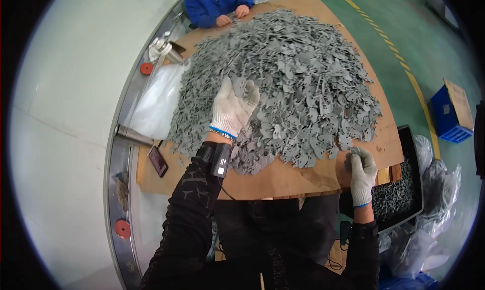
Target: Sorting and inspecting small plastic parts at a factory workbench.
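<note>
A broad heap of small flat grey pieces point(303, 73), many with curved, notched outlines, covers most of the wooden table. My left hand point(231, 108), in a white knitted glove, is over the heap's left middle with its fingers curled round a few grey pieces point(239, 86). At the table's near right edge is my right hand point(364, 175), gloved the same way. Its thumb and fingers are closed on a grey piece point(348, 161), partly hidden by the glove.
A black bin point(415, 189) of thin grey bits stands below the right edge, beside clear plastic bags point(439, 194). Along the left lie a white plastic bag point(160, 95), a metal cylinder point(134, 135) and a phone point(158, 161). A co-worker in a blue jacket point(204, 9) works at the far edge.
</note>
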Demonstrator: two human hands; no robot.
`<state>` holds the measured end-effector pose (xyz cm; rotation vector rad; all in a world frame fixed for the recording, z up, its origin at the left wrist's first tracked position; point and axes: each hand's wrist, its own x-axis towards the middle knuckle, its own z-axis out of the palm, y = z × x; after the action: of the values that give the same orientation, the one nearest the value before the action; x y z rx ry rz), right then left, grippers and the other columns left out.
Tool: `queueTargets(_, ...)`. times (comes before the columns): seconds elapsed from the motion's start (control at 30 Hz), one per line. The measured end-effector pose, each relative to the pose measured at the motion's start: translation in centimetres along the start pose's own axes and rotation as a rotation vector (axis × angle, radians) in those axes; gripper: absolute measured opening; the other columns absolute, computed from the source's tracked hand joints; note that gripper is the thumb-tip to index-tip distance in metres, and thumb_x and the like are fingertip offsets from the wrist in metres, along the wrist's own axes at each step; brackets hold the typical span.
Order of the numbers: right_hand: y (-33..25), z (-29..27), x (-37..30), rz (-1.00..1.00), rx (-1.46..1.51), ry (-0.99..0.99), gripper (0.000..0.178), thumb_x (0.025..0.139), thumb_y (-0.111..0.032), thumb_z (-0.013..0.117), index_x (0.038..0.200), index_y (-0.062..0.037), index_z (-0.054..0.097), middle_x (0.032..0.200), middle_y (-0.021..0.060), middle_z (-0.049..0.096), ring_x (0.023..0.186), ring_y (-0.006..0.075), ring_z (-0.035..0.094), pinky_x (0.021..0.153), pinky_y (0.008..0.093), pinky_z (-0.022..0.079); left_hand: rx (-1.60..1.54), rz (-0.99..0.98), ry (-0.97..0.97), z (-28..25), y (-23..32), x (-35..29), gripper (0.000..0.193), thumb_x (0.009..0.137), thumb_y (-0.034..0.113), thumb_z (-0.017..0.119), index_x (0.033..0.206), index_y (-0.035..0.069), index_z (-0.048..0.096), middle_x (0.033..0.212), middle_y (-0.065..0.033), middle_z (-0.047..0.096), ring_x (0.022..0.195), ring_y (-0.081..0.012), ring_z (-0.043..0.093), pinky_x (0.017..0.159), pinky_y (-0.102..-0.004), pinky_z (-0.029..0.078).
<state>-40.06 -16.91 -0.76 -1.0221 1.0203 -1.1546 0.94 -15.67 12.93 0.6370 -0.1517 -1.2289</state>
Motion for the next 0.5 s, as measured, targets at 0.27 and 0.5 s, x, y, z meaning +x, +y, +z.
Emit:
queueTargets(0.27,0.6,-0.4,0.8,-0.014,-0.049,0.009,0.022,0.109,-0.011,0.066,0.128,-0.0004,0.070,0.105,0.0059,0.077,0.085,0.0121,0.071,0.079,0.0281,0.060,-0.213,0.000,-0.001,-2.1,3.5,-3.5,0.066,0.115,0.060,0.043,0.137,-0.001,0.053,0.124,-0.0189,0.061,0.109,-0.0344,0.063,0.101,-0.0533,0.060)
queueTargets(0.5,1.2,-0.6,0.7,-0.062,-0.051,0.034,0.022,0.108,-0.011,0.067,0.127,-0.0010,0.071,0.104,0.0056,0.077,0.083,0.0113,0.071,0.078,0.0276,0.060,-0.222,0.060,0.021,-3.6,4.8,-4.9,0.068,0.115,0.060,0.043,0.145,0.000,0.048,0.127,-0.0208,0.059,0.113,-0.0368,0.061,0.104,-0.0554,0.058)
